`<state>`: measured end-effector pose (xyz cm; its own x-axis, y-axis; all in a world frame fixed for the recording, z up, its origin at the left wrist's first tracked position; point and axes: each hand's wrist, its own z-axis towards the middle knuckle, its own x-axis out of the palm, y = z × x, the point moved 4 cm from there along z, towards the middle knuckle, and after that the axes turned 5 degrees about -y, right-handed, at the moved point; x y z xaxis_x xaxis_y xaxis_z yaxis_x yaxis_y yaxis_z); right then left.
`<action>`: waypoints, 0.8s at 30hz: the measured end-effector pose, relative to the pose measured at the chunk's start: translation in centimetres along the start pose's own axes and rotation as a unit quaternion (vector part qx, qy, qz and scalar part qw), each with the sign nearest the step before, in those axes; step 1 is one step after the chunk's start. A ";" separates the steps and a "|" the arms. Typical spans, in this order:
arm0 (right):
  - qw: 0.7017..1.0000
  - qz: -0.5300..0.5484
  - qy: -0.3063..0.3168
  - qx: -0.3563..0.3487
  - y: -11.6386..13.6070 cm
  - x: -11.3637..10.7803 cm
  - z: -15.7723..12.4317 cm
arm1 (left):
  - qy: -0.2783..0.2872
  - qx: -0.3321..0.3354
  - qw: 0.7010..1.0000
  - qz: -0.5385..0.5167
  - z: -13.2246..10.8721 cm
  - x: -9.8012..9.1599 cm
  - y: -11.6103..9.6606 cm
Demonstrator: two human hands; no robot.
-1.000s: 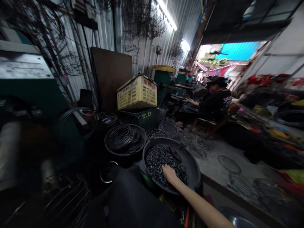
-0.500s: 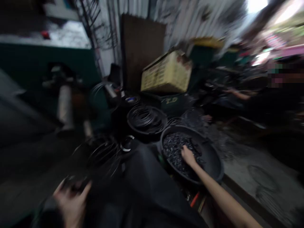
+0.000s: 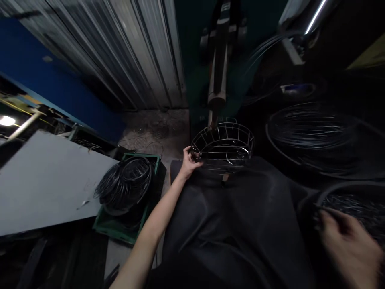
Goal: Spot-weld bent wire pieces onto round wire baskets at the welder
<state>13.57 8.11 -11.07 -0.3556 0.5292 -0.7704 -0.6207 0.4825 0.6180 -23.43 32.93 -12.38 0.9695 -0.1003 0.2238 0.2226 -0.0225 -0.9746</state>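
My left hand is closed on the left edge of a round wire basket. The basket has thin metal bars and sits at the end of the machine's cylindrical metal arm, over my dark-clad lap. At the lower right, my right hand is blurred with its fingers curled in. Whatever lies between those fingers is too dark and smeared to make out. Beside it stands a dark round pan full of small metal pieces.
Another round pan with coiled wire rings stands behind the first. To my left, a green crate carries stacked wire frames next to a pale slanted panel. A corrugated metal wall and a blue panel rise behind.
The view has swung left, toward the machine. My right hand has come out of the pan of small pieces. My left hand now holds the wire basket by the machine's arm.
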 end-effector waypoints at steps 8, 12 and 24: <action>0.996 0.009 0.081 -0.029 2.1 6.2 -0.1 | 0.119 -0.066 0.990 0.020 2.9 -2.3 -0.5; 0.996 0.010 0.088 -0.023 1.4 6.7 0.1 | 0.138 -0.033 0.989 0.046 4.7 -2.9 -1.6; 0.997 -0.008 0.054 -0.053 3.0 7.9 0.2 | 0.133 0.014 0.986 0.096 5.4 -2.2 -2.5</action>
<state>9.08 13.90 -15.23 -0.4147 0.4405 -0.7962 -0.6953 0.4111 0.5895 -25.59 38.53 -10.41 0.9340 -0.3565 0.0225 0.0432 0.0503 -0.9978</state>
